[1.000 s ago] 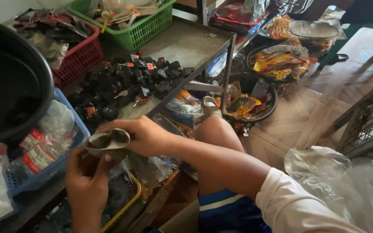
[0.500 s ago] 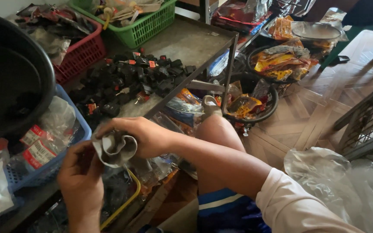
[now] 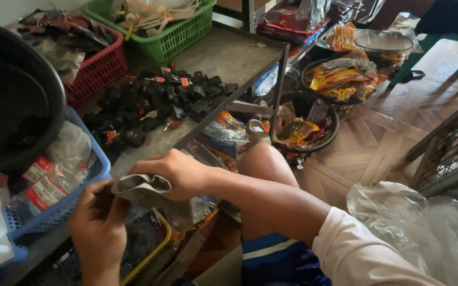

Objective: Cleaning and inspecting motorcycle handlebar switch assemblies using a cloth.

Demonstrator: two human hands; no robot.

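Observation:
My right hand (image 3: 178, 172) grips a small clear plastic bag (image 3: 141, 186) by its folded-over mouth, just in front of the metal table's near edge. My left hand (image 3: 97, 229) is below and to the left, fingers pressed against the same bag's left side. The bag's contents are hidden by my hands. A pile of small black parts with red labels (image 3: 157, 103) lies on the grey metal table (image 3: 229, 53) beyond my hands.
A blue basket (image 3: 64, 204) of clear packets sits at left, under a big black tub (image 3: 14, 100). Red (image 3: 99, 69) and green (image 3: 178, 34) baskets stand at the back. Bowls of packets (image 3: 314, 127) rest on the wooden floor; crumpled clear plastic (image 3: 414, 222) lies at right.
The bag's mouth, held open and round half a second ago, is now folded flat. My left hand has dropped slightly lower against the bag.

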